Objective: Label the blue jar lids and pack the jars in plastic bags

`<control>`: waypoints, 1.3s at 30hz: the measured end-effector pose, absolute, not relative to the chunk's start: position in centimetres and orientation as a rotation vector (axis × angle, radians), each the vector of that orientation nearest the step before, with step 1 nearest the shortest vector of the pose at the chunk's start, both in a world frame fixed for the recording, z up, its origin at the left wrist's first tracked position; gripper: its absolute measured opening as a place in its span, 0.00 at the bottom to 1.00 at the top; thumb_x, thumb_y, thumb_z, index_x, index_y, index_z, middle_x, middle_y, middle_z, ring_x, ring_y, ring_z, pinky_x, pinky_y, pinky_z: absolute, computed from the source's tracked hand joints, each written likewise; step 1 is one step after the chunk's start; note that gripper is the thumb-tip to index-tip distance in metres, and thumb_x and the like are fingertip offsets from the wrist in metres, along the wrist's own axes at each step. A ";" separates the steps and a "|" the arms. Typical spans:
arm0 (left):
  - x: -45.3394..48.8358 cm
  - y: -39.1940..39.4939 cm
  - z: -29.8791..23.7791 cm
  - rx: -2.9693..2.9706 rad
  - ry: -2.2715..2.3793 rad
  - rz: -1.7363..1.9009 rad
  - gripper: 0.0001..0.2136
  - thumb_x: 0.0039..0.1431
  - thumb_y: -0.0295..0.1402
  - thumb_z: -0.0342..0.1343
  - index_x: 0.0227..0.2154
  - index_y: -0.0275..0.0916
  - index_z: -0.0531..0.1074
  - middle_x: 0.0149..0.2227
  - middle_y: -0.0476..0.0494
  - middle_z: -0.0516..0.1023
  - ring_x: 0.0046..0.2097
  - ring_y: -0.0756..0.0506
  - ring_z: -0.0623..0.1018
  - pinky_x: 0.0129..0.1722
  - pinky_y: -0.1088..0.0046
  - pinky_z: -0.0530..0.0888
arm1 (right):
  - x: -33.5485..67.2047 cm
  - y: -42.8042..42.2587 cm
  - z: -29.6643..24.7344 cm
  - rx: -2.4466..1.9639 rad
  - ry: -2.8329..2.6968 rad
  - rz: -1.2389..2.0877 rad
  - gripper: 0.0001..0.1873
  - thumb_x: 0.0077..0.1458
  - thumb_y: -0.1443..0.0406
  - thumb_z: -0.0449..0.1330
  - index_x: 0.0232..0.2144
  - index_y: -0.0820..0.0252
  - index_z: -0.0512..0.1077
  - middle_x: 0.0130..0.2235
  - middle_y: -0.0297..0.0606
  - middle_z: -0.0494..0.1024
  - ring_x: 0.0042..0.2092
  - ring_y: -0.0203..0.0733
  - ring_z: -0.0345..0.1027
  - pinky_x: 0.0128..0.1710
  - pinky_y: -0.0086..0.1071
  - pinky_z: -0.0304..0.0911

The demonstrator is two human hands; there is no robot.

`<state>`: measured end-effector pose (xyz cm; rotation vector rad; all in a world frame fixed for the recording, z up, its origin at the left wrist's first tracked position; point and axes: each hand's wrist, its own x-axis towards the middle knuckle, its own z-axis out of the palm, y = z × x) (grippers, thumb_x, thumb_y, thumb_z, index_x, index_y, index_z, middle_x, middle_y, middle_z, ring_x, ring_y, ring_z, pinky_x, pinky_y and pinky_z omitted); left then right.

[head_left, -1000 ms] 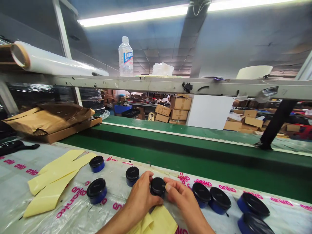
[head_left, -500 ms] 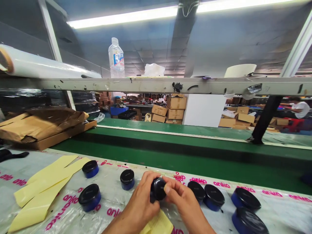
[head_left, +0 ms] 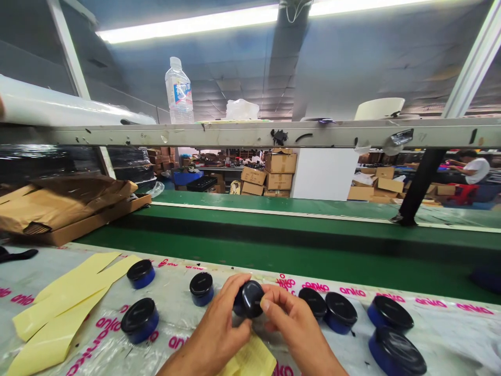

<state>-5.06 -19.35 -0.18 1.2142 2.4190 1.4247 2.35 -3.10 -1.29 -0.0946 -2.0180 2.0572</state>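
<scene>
A small round jar [head_left: 251,298], with a glossy black top and a dark blue side, is tilted up in my left hand [head_left: 224,319]. The left fingers and thumb wrap round its left side. At the jar's right edge my right hand [head_left: 294,325] pinches thumb and forefinger together; what lies between them is too small to make out. Yellow paper strips [head_left: 256,356] lie beneath both hands. To the left stands another jar [head_left: 201,289]. Close to my right hand's knuckles are a jar [head_left: 313,304] and a second jar [head_left: 340,312].
More jars stand right [head_left: 397,351] and left [head_left: 140,319] on the plastic-covered table [head_left: 188,360]. Long yellow strips [head_left: 66,313] lie far left. Beyond runs a green belt [head_left: 235,250], below a metal shelf rail [head_left: 235,134] bearing a bottle [head_left: 179,94]. A person [head_left: 475,169] sits far back right.
The held jar's top has turned a little and now catches more light. My right thumb has drawn slightly off the top to its edge. The whole view has shifted slightly.
</scene>
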 end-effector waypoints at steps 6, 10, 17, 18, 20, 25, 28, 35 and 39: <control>-5.4 -19.6 -2.0 1.347 2.410 1.370 0.36 0.51 0.19 0.51 0.64 0.49 0.55 0.65 0.45 0.62 0.65 0.43 0.65 0.67 0.60 0.62 | 2.6 -3.5 -0.8 -0.147 -1.979 2.160 0.17 0.54 0.53 0.62 0.25 0.60 0.67 0.45 0.44 0.76 0.46 0.47 0.66 0.35 0.30 0.62; -5.6 -19.8 -2.4 1.391 2.437 1.340 0.40 0.49 0.18 0.51 0.65 0.52 0.54 0.65 0.48 0.62 0.65 0.43 0.65 0.67 0.60 0.62 | 2.7 -3.6 -0.7 -0.156 -1.994 2.172 0.18 0.53 0.51 0.62 0.25 0.59 0.66 0.46 0.43 0.75 0.46 0.47 0.66 0.36 0.30 0.63; -5.6 -19.7 -2.4 1.434 2.481 1.251 0.42 0.49 0.18 0.50 0.67 0.50 0.51 0.67 0.46 0.58 0.67 0.43 0.62 0.68 0.59 0.61 | 2.7 -3.5 -0.7 -0.167 -2.059 2.075 0.16 0.53 0.53 0.60 0.24 0.58 0.66 0.42 0.42 0.76 0.42 0.44 0.65 0.35 0.31 0.62; -5.6 -19.6 -2.3 1.442 2.480 1.252 0.42 0.48 0.17 0.50 0.67 0.50 0.51 0.67 0.45 0.59 0.67 0.43 0.62 0.68 0.59 0.61 | 2.7 -3.5 -0.8 -0.160 -2.063 2.069 0.16 0.53 0.53 0.60 0.24 0.58 0.66 0.43 0.42 0.76 0.42 0.45 0.65 0.36 0.31 0.62; -5.6 -19.5 -2.2 1.448 2.479 1.260 0.42 0.47 0.17 0.49 0.67 0.50 0.52 0.67 0.45 0.60 0.67 0.42 0.63 0.67 0.58 0.62 | 2.8 -3.5 -0.8 -0.151 -2.063 2.064 0.16 0.53 0.53 0.60 0.24 0.58 0.66 0.43 0.42 0.76 0.43 0.45 0.65 0.35 0.31 0.62; -5.6 -19.4 -2.3 1.439 2.472 1.276 0.41 0.49 0.18 0.51 0.67 0.51 0.52 0.67 0.46 0.60 0.67 0.42 0.63 0.68 0.58 0.61 | 2.7 -3.7 -0.8 -0.161 -2.027 2.081 0.17 0.53 0.53 0.60 0.24 0.59 0.66 0.43 0.42 0.74 0.40 0.43 0.64 0.33 0.31 0.61; -5.5 -19.4 -2.4 1.438 2.454 1.295 0.41 0.50 0.17 0.51 0.66 0.53 0.52 0.66 0.48 0.61 0.66 0.43 0.64 0.68 0.58 0.62 | 2.6 -3.8 -0.9 -0.147 -1.993 2.103 0.16 0.53 0.54 0.60 0.24 0.59 0.65 0.42 0.42 0.74 0.39 0.42 0.63 0.32 0.30 0.60; -5.8 -19.4 -2.4 1.443 2.489 1.253 0.40 0.52 0.18 0.51 0.66 0.55 0.51 0.67 0.48 0.60 0.68 0.43 0.62 0.68 0.53 0.61 | 2.4 -3.9 -1.0 -0.178 -2.000 2.034 0.14 0.53 0.55 0.59 0.24 0.59 0.66 0.40 0.42 0.75 0.38 0.42 0.64 0.32 0.31 0.61; -5.9 -19.7 -2.8 1.461 2.529 1.190 0.39 0.53 0.19 0.51 0.67 0.51 0.50 0.68 0.44 0.58 0.68 0.40 0.61 0.68 0.51 0.60 | 2.5 -4.0 -1.1 -0.229 -2.006 2.006 0.13 0.53 0.56 0.58 0.25 0.59 0.67 0.37 0.40 0.74 0.37 0.42 0.64 0.33 0.32 0.63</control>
